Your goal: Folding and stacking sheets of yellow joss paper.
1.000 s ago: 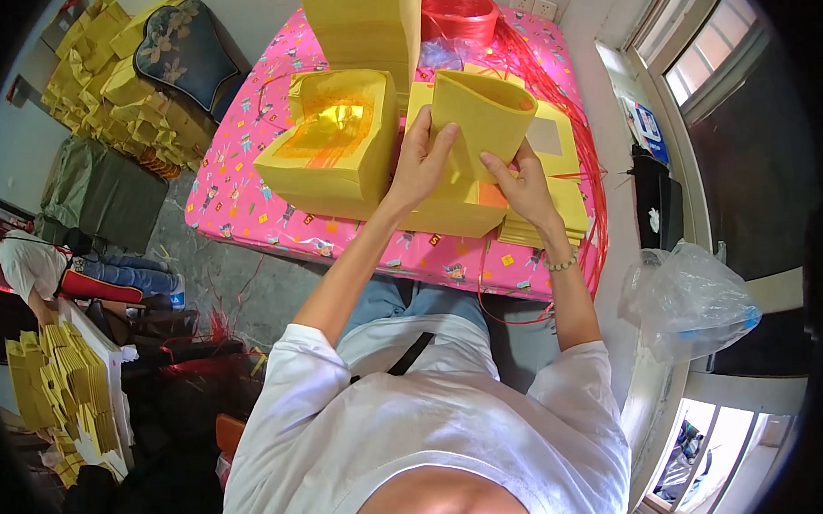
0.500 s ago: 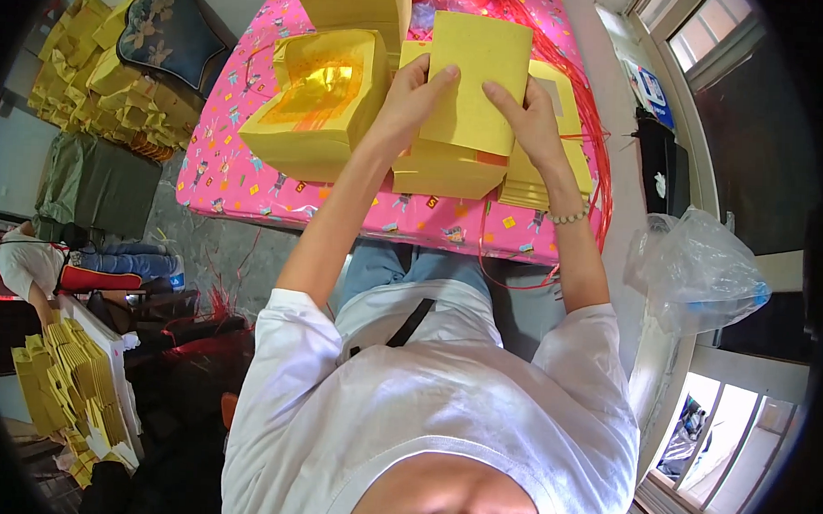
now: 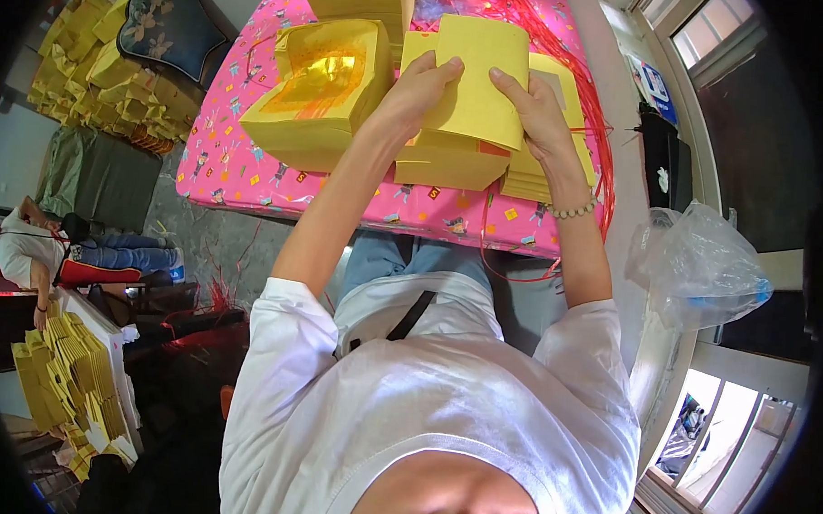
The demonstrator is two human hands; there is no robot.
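Note:
A yellow sheaf of paper [image 3: 481, 83], slightly bowed, is gripped at both sides above a stack of yellow paper [image 3: 451, 168]. My left hand [image 3: 421, 92] pinches its left edge, thumb on the front face. At the right edge my right hand [image 3: 536, 112] holds it the same way, a beaded bracelet [image 3: 572, 211] on that wrist. How many sheets are held cannot be told. Left of my hands sits a thick yellow paper block [image 3: 311, 136] with a gold and orange patch on top. More flat yellow paper [image 3: 528, 178] is piled under my right forearm.
A pink patterned cloth [image 3: 413, 207] covers the table. Red plastic strands [image 3: 581, 82] run along its right side. A clear plastic bag [image 3: 701, 272] hangs by the window. At left are heaped yellow bundles [image 3: 100, 101], a dark chair back [image 3: 170, 27] and another person [image 3: 31, 253] beside stacked paper.
The sheaf has gone from nearly flat to bowed, its lower right corner shifting right. Both hands keep their hold. At left, the other person's arms have moved.

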